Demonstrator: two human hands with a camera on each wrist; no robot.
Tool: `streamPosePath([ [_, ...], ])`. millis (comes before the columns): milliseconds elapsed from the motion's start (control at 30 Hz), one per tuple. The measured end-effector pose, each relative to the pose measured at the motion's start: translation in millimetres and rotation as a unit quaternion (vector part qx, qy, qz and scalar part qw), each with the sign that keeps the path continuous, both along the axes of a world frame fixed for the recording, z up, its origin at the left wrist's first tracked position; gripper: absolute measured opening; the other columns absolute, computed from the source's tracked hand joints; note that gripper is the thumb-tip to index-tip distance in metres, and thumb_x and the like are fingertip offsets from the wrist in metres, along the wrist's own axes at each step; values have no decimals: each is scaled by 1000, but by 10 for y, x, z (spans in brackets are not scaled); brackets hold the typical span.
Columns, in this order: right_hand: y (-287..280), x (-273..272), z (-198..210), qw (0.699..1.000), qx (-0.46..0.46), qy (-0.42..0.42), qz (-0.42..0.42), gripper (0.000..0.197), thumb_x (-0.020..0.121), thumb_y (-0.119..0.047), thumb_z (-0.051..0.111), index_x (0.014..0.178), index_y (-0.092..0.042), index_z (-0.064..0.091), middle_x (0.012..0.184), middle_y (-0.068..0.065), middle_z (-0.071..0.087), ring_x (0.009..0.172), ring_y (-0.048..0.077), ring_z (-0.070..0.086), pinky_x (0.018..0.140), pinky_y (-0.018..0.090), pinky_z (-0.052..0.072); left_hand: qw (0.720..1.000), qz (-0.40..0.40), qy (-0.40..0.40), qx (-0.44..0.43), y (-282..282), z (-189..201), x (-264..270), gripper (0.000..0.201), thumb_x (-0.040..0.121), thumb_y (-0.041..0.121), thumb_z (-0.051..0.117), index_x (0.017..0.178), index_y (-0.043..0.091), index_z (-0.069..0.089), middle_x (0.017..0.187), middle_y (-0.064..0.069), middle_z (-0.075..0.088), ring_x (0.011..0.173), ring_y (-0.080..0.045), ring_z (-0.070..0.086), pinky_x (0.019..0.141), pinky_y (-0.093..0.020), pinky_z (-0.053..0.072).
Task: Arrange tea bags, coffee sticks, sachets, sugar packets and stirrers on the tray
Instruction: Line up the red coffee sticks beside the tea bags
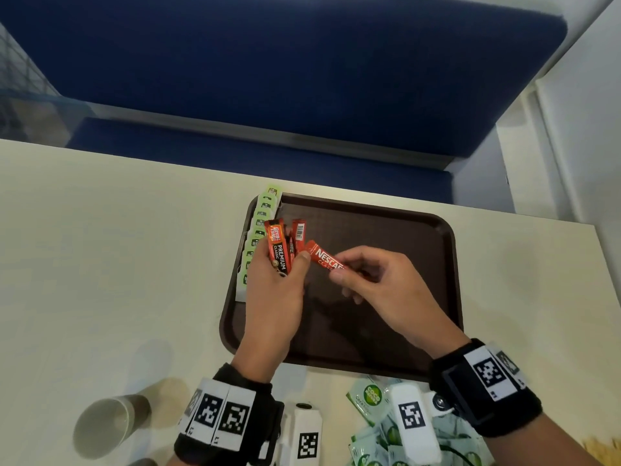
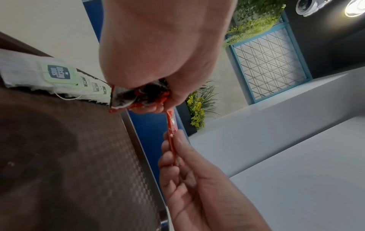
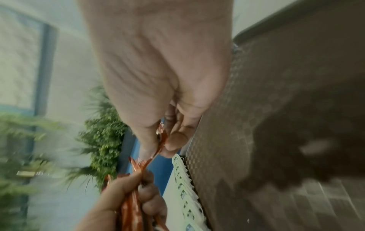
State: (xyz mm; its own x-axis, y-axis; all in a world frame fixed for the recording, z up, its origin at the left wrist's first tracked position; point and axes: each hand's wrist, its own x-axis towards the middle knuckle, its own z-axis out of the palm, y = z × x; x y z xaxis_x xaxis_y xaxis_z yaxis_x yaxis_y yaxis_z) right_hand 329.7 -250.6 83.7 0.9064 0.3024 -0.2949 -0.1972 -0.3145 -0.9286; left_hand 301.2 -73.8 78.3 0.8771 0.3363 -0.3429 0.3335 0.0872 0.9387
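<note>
Coffee sticks (image 1: 284, 245) above tray (image 1: 403, 230); tea bags (image 1: 260, 227) line left rim.

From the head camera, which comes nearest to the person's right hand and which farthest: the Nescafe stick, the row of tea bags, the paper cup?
From the right hand:
1. Nescafe stick, pinched in its fingers above the tray.
2. Row of tea bags, along the tray's left edge.
3. Paper cup, lying on the table, near left.

The brown tray (image 1: 386, 230) looks like bumpy plastic. The red coffee sticks (image 1: 280, 250) are shiny. The tea bags (image 2: 23, 71) are soft paper.
</note>
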Motion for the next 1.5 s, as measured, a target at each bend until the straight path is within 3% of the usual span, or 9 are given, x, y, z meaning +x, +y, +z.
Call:
streamPosePath([
  [133,-61,30,-45,998,37,48,-33,17,99,-16,73,114,-19,81,102,4,80,97,22,78,85,32,65,999,48,2,19,1,-69,2,26,104,26,69,125,40,60,108,10,72,103,-7,72,97,-34,57],
  [367,138,552,-396,992,-52,14,-116,16,100,-24,73,106,-37,82,103,-20,76,106,8,67,94,32,54,992,125,27,-7,295,-178,94,26,106,32,68,130,28,62,103,-5,75,76,-11,71,68,-22,60],
  [433,254,790,-603,990,-86,-17,-113,15,100,-24,74,104,-36,82,99,-19,76,104,5,67,94,31,54,991,127,33,0,403,-218,127,28,104,36,69,131,30,63,109,-2,77,89,-18,75,82,-35,65],
  [533,432,1087,-811,979,-165,-85,-78,12,98,-21,76,106,-29,81,97,-16,75,92,-6,64,82,12,45,993,113,42,4,504,-251,163,27,102,40,72,128,35,65,110,1,78,99,-27,78,94,-51,65],
  [733,516,1300,-1093,952,-265,-139,-57,15,94,-25,80,93,-35,70,80,-16,68,92,24,63,83,45,56,994,105,41,-6,577,-274,210,27,104,37,70,130,33,66,108,11,79,93,-11,79,84,-29,63],
  [933,568,1238,-1063,925,-307,-222,-39,17,96,-30,78,111,-31,71,102,-9,56,103,12,50,81,31,48,993,107,40,-8,565,-297,253,26,104,38,70,129,34,66,105,9,79,88,-12,79,74,-21,61],
  [1033,619,1218,-1061,903,-339,-263,-16,14,97,-29,76,111,-28,73,105,-8,57,104,14,49,84,33,49,994,106,40,-8,551,-322,261,27,103,38,70,130,34,66,103,5,78,85,-15,77,80,-30,63],
  [1167,676,1228,-1063,888,-358,-289,-3,13,99,-28,74,111,-24,75,107,-3,62,104,19,52,88,39,52,993,108,35,-11,548,-326,283,24,104,37,70,128,33,67,100,4,79,79,-11,76,69,-18,59],
  [1500,697,1229,-961,929,-279,-242,-36,14,98,-31,75,111,-27,72,104,-12,60,102,8,54,84,28,49,994,96,36,-42,544,-349,332,23,104,36,69,126,33,66,95,-5,78,75,-15,74,69,-24,57],
])
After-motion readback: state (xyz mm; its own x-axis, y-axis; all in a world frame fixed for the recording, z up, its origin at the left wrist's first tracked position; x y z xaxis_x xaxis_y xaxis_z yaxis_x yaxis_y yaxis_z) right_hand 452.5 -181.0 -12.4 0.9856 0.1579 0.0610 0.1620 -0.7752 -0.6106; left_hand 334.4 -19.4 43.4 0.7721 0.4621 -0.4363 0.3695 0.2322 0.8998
